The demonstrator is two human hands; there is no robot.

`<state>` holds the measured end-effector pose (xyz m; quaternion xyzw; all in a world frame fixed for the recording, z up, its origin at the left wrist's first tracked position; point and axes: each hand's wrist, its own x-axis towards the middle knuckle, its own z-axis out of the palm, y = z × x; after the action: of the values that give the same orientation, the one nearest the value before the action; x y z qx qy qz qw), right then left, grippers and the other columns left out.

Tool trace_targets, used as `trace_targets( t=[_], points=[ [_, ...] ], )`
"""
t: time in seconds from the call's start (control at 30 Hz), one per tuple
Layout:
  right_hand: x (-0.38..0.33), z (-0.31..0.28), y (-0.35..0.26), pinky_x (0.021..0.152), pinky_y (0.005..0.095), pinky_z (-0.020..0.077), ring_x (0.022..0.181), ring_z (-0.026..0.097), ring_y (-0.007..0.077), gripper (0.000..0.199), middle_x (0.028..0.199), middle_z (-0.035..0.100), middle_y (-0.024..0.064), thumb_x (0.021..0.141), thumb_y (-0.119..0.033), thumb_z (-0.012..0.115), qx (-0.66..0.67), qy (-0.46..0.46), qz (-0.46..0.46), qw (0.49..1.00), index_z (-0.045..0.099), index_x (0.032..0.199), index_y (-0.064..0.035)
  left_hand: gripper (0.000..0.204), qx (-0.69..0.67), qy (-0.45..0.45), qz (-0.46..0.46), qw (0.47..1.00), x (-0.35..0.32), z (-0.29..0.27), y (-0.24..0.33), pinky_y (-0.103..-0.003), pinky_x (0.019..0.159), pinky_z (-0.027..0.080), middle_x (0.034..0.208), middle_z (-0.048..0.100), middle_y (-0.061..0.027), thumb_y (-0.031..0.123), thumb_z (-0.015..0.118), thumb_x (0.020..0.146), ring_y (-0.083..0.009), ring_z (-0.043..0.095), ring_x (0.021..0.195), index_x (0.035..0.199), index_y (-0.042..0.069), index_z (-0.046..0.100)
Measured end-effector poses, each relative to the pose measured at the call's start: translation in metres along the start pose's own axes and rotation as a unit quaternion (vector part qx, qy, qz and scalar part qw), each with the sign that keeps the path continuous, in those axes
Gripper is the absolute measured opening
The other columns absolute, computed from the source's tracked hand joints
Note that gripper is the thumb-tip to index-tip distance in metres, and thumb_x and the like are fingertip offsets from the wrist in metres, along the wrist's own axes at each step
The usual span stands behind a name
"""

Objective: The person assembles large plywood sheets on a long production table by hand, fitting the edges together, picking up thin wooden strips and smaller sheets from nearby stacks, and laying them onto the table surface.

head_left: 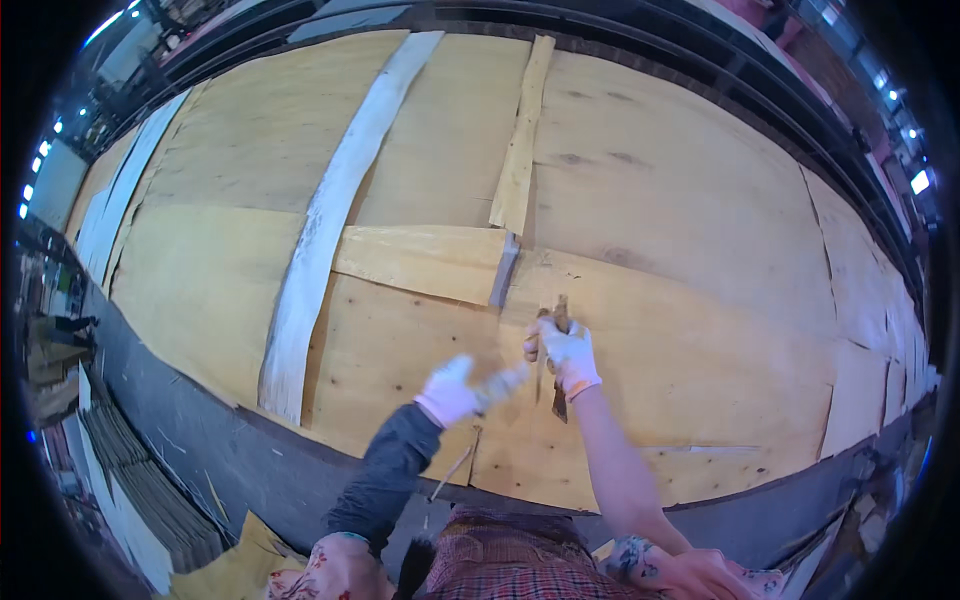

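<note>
Apparently partway: pinching brown scrap (561,313) in right hand (568,350) (four o'clock), extending blurred left hand (462,391) (six), not revealing grip; showing veneer (690,360) laid, leaving white strip (340,190) loose (ten).

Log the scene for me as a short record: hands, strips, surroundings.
Left hand: white-gloved, motion-blurred, over the wood sheets; grip unclear
Right hand: white-gloved, gripping a brown strip, material unclear
White strip: long, slanting across the sheets, left of both hands
Short yellow piece: crosswise, right of the white strip
Narrow yellow strip: lengthwise, beyond the hands
Stack: layered sheets, lower left
</note>
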<state>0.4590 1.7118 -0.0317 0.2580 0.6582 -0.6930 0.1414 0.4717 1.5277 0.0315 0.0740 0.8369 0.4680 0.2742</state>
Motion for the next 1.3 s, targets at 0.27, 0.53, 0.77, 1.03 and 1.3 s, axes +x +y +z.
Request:
trace_targets(
  t=[0.27, 0.53, 0.77, 1.03, 1.3],
  points=[
    [0.104, 0.059, 0.044, 0.047, 0.0320, 0.0487, 0.055, 0.058, 0.0199, 0.036, 0.078, 0.060, 0.0117, 0.084, -0.030, 0.056, -0.011, 0.008, -0.044, 0.999, 0.048, 0.101, 0.0006, 0.053, 0.491, 0.093, 0.131, 0.856, 0.137, -0.049, -0.108, -0.050, 0.100, 0.029, 0.138, 0.029, -0.0116, 0.027, 0.056, 0.081, -0.0389, 0.024, 0.126, 0.130, 0.014, 0.038],
    [0.123, 0.073, 0.007, 0.045, 0.0319, 0.0448, 0.055, 0.060, 0.0223, 0.029, 0.068, 0.063, 0.0105, 0.084, -0.031, 0.053, 0.080, -0.030, 0.151, 0.985, 0.054, 0.091, -0.0021, 0.064, 0.288, -0.025, 0.101, 0.952, 0.157, -0.082, -0.091, -0.053, 0.099, 0.028, 0.134, 0.030, -0.0133, 0.044, 0.060, 0.075, -0.0423, 0.021, 0.126, 0.127, 0.013, 0.040],
    [0.176, 0.038, 0.052, 0.039, 0.0301, 0.0416, 0.043, 0.055, 0.0190, 0.034, 0.063, 0.061, 0.0084, 0.085, -0.034, 0.054, -0.255, -0.078, -0.026, 0.963, 0.060, 0.084, -0.0005, 0.080, 0.430, 0.063, 0.091, 0.896, 0.141, -0.027, -0.073, -0.064, 0.098, 0.011, 0.139, 0.022, -0.0209, 0.054, 0.064, 0.067, -0.0508, 0.010, 0.127, 0.130, 0.012, 0.038],
    [0.074, 0.032, -0.001, 0.036, 0.0231, 0.0387, 0.044, 0.056, 0.0186, 0.039, 0.071, 0.063, 0.0121, 0.088, -0.038, 0.051, 0.148, 0.044, 0.084, 0.984, 0.059, 0.085, 0.0006, 0.062, -0.318, 0.131, -0.084, 0.935, 0.088, -0.100, -0.048, -0.037, 0.086, 0.044, 0.116, 0.053, -0.0155, 0.040, 0.064, 0.078, -0.0308, 0.053, 0.104, 0.122, 0.001, 0.044],
    [-0.117, 0.109, -0.028, 0.040, 0.0249, 0.0404, 0.050, 0.054, 0.0139, 0.040, 0.064, 0.059, 0.0088, 0.089, -0.039, 0.049, -0.491, -0.273, -0.157, 0.812, 0.057, 0.095, -0.0007, 0.042, -0.186, 0.213, -0.105, 0.953, -0.214, 0.003, -0.112, -0.035, 0.061, 0.049, 0.082, 0.065, -0.0058, 0.032, 0.061, 0.081, -0.0205, 0.062, 0.068, 0.110, 0.002, 0.055]
  ],
)
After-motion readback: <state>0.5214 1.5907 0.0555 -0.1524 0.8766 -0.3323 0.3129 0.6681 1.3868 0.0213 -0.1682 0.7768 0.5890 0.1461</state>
